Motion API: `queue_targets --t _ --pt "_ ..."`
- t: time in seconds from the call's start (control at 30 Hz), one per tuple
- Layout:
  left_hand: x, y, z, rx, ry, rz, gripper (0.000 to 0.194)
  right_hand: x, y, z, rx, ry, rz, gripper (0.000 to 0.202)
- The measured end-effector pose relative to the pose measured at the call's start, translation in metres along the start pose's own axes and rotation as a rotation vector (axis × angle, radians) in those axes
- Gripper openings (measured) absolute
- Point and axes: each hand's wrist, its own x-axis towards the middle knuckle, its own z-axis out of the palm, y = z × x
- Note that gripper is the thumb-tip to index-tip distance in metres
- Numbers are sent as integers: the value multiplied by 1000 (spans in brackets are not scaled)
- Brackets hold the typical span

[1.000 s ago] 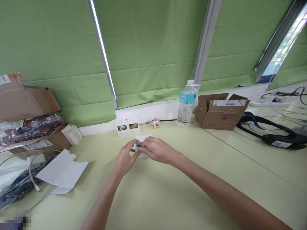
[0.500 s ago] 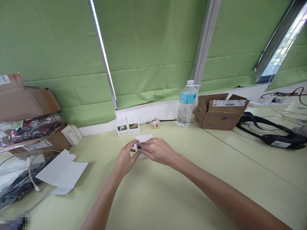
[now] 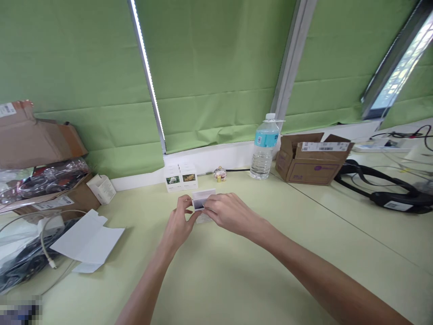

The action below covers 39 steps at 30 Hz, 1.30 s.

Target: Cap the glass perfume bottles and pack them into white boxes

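Between my hands, a small white paper box [image 3: 203, 195] stands with its flap raised and a dark inside showing. My left hand [image 3: 179, 223] grips its left side, thumb at the near edge and fingers at the far left corner. From the right, my right hand [image 3: 226, 211] pinches the opposite side near the opening, and its fingertips partly hide the box. Just beyond stand white boxes with flower pictures [image 3: 181, 179]. A small ornate glass jar with gold-coloured pieces [image 3: 219, 173] sits to the right of them.
A water bottle [image 3: 264, 149] and an open cardboard box [image 3: 309, 164] stand at the back right, beside a black headset [image 3: 399, 194]. On the left lie an unfolded white card [image 3: 87, 239], a small white carton [image 3: 101, 189], cables and stacked cardboard boxes [image 3: 40, 140].
The right hand has shifted slightly right, and more of the box's dark inside now shows. My left hand still holds the left side. The view has moved a little.
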Motion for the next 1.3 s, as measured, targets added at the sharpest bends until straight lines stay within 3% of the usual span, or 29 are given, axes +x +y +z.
queue_targets --t 0.43,0.87,1.07,1.3 --pt "2 -7 -4 59 -23 140 23 -1 5 -10 67 -17 5 32" --pt "7 -5 -13 -85 -41 -21 26 7 19 10 259 163 90 22" --pt "7 0 -8 -207 -1 -136 28 10 24 16 398 218 124 20" --pt "6 2 1 -380 82 -228 30 13 32 39 530 326 289 14"
